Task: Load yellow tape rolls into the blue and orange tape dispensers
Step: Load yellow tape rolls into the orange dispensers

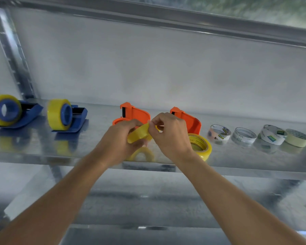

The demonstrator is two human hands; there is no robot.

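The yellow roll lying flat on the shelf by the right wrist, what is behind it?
Behind the yellow roll stands an orange dispenser, upright on the metal shelf. The right hand covers its left part, so whether it holds tape cannot be seen.

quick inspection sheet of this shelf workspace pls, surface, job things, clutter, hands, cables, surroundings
surface: shiny metal shelf, reflective.
job's things: two blue dispensers, far left and next to it, each carry a yellow roll; two orange dispensers, left and right, show no roll; one yellow roll in hand; spare yellow roll lying flat by the right orange dispenser.
clutter: four other tape rolls in a row at right, three white printed, one cream.
grippers: left hand grips the held roll; right hand pinches its edge with the fingers.
cables: nothing seen.
surroundings: metal back panel, slotted upright, a lower shelf, blurred.
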